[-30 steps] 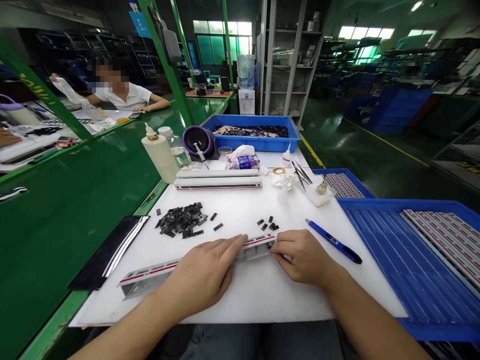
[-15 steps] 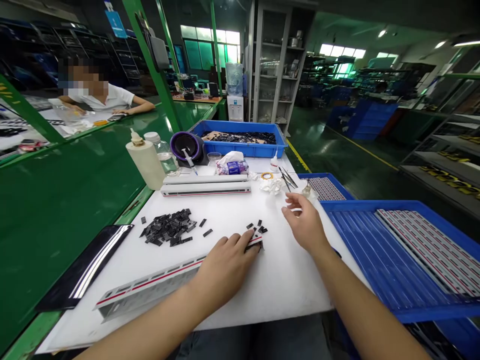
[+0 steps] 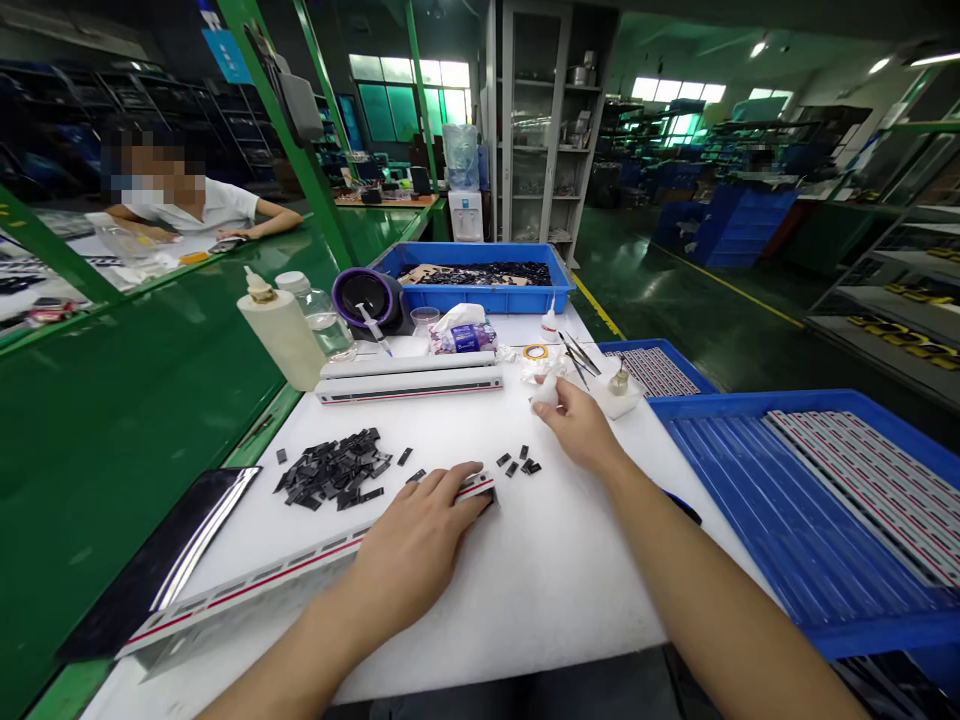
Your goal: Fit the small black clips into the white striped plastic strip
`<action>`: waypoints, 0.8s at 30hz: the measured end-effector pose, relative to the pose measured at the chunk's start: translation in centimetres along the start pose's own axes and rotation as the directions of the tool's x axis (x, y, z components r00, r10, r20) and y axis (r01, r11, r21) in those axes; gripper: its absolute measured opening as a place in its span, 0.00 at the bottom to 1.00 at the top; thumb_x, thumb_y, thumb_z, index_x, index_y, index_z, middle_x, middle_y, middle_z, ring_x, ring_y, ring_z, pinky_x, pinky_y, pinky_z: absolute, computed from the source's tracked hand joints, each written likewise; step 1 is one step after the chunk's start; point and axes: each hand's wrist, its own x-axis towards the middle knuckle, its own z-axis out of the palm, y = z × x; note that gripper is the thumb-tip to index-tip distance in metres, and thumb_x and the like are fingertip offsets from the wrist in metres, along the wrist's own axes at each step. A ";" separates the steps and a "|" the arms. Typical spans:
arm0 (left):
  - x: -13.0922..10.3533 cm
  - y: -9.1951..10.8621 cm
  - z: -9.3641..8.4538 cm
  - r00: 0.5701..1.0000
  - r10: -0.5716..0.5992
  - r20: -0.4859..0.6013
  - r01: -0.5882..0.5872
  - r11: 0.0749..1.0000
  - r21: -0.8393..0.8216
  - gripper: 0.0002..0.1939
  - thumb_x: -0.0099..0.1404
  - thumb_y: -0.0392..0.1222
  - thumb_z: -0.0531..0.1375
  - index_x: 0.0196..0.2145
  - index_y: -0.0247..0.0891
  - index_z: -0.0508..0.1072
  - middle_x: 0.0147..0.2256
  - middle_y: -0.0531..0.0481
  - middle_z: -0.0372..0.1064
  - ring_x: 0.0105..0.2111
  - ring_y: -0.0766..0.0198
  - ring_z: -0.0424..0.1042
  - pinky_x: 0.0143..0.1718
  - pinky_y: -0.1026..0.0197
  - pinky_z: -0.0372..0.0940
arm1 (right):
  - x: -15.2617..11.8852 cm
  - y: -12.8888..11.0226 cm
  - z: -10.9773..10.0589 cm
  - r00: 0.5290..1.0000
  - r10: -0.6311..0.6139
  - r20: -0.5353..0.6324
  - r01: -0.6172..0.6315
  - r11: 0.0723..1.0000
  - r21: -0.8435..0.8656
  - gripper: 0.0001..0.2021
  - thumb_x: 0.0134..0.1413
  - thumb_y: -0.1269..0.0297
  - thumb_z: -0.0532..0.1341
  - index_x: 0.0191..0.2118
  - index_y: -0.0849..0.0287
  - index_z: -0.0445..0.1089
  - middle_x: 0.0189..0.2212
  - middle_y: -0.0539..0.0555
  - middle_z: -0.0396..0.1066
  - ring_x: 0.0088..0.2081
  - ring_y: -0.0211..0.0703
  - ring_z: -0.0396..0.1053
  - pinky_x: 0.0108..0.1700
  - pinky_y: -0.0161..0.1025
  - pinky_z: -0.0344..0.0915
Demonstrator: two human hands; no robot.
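Note:
My left hand [image 3: 420, 530] is closed around the right end of a long white model train car shell [image 3: 277, 568] with a red stripe and window openings. The shell lies slantwise on the white tabletop, its open side toward me. Between the thumb and fingers of my right hand [image 3: 585, 425] is a small white squeeze bottle [image 3: 546, 392], its outline partly lost against crumpled tissue. Several small black pieces [image 3: 529, 467] lie between my hands. A larger heap of black pieces [image 3: 334, 468] sits beyond the shell, to the left.
Two white car shells [image 3: 409, 384] lie behind the heap. Tweezers [image 3: 581, 355], a yellow tape roll [image 3: 535, 352] and a tissue pack [image 3: 463, 335] stand farther back. A blue tray [image 3: 727, 510] holding shells is at right. A person [image 3: 199, 205] sits across at left.
My right hand has moved left and closed on the white bottle. My left hand and the shell have shifted left and toward me, away from the few black pieces.

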 end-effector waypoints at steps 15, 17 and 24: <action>0.9 -0.4 -1.2 0.998 0.015 0.064 -0.008 0.992 -0.123 0.19 0.69 0.34 0.50 0.53 0.50 0.71 0.64 0.52 0.56 0.56 0.53 0.66 0.54 0.47 0.67 | -3.5 -3.4 -0.6 0.987 0.041 0.156 -0.158 0.451 0.878 0.15 0.51 0.49 0.63 0.29 0.56 0.67 0.15 0.42 0.47 0.16 0.30 0.40 0.17 0.32 0.41; 1.0 -0.4 -1.2 0.998 0.023 0.057 -0.016 0.992 -0.122 0.19 0.69 0.34 0.50 0.52 0.50 0.71 0.64 0.52 0.57 0.56 0.53 0.66 0.54 0.47 0.67 | -4.2 -3.2 0.6 1.000 0.001 -0.004 0.003 0.661 0.750 0.19 0.55 0.46 0.61 0.28 0.58 0.69 0.14 0.43 0.51 0.16 0.31 0.46 0.18 0.33 0.44; 0.9 -0.5 -1.2 0.998 0.022 0.062 -0.013 0.990 -0.143 0.19 0.70 0.35 0.51 0.54 0.51 0.71 0.64 0.52 0.56 0.56 0.54 0.66 0.55 0.48 0.66 | -6.0 -2.8 2.2 0.840 -0.513 -0.178 0.538 0.832 0.140 0.18 0.62 0.58 0.60 0.22 0.59 0.67 0.17 0.49 0.63 0.20 0.34 0.60 0.24 0.35 0.56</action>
